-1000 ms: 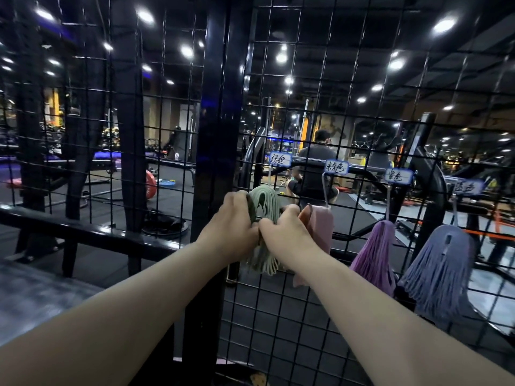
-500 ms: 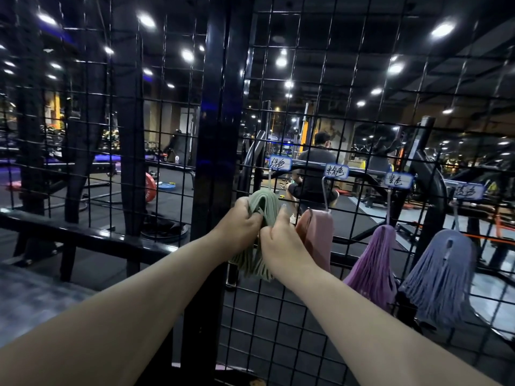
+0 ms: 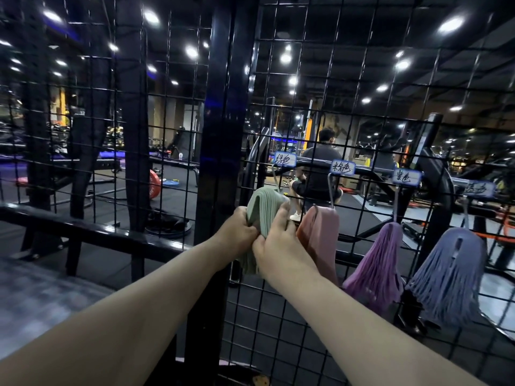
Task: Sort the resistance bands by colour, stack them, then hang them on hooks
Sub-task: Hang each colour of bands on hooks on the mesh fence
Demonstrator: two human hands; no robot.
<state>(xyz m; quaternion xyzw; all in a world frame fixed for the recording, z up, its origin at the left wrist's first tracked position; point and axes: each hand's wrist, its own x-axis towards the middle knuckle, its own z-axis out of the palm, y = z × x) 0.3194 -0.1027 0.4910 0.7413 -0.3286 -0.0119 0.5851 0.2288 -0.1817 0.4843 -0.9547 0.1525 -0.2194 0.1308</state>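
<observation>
A bundle of green resistance bands [image 3: 264, 204] is folded over at the leftmost hook [image 3: 274, 176] on the black wire grid. My left hand [image 3: 237, 232] grips its left side and my right hand [image 3: 274, 240] pinches its right side, thumb and fingers curled round the strands. To the right hang a pink bundle [image 3: 320, 240], a purple bundle [image 3: 379, 263] and a blue bundle [image 3: 451, 271], each on its own hook below a handwritten label.
A thick black post [image 3: 220, 162] stands just left of the green bundle. The wire grid panel [image 3: 362, 79] carries small labels [image 3: 284, 158] above the hooks. A person sits at a gym machine behind the grid. A black rail [image 3: 83, 229] runs at the left.
Both hands have lifted the green bundle a little higher on the grid, toward the leftmost hook. The fold of the bundle now shows above my fingers.
</observation>
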